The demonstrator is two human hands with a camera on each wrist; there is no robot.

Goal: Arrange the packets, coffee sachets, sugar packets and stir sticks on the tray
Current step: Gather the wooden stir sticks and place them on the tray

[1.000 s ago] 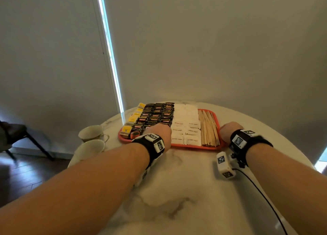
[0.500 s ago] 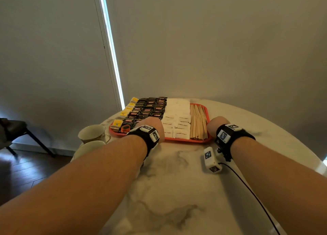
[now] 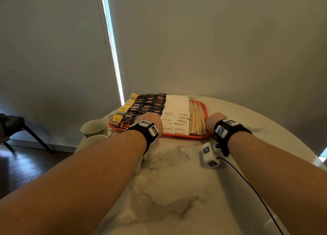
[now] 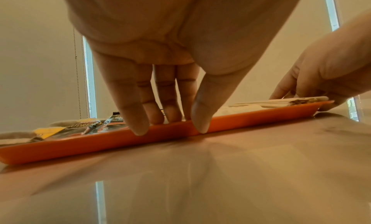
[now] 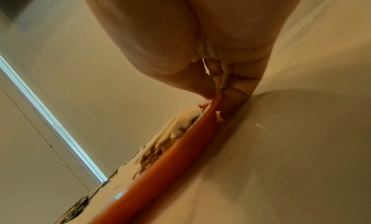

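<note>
An orange tray [image 3: 185, 135] lies at the far side of the marble table. It holds, left to right, yellow packets [image 3: 123, 109], black coffee sachets [image 3: 148, 104], white sugar packets [image 3: 177, 114] and wooden stir sticks [image 3: 197, 121], all in rows. My left hand [image 3: 152, 118] is at the tray's front rim. In the left wrist view its fingers [image 4: 170, 113] reach over the rim while the thumb [image 4: 200, 124] presses the outer wall [image 4: 80, 146]. My right hand [image 3: 214, 121] pinches the front right corner, thumb on the rim [image 5: 215, 100], fingers on the outer side.
Two cups [image 3: 95, 127] [image 3: 92, 141] stand at the table's left edge, close to the tray. A white tracker box [image 3: 209, 155] with a black cable lies near my right wrist. A wall rises just behind the tray. A dark chair [image 3: 14, 126] stands on the floor at left.
The tray and both hands now sit slightly farther away and to the left in the head view. Both hands keep the same places on the tray.
</note>
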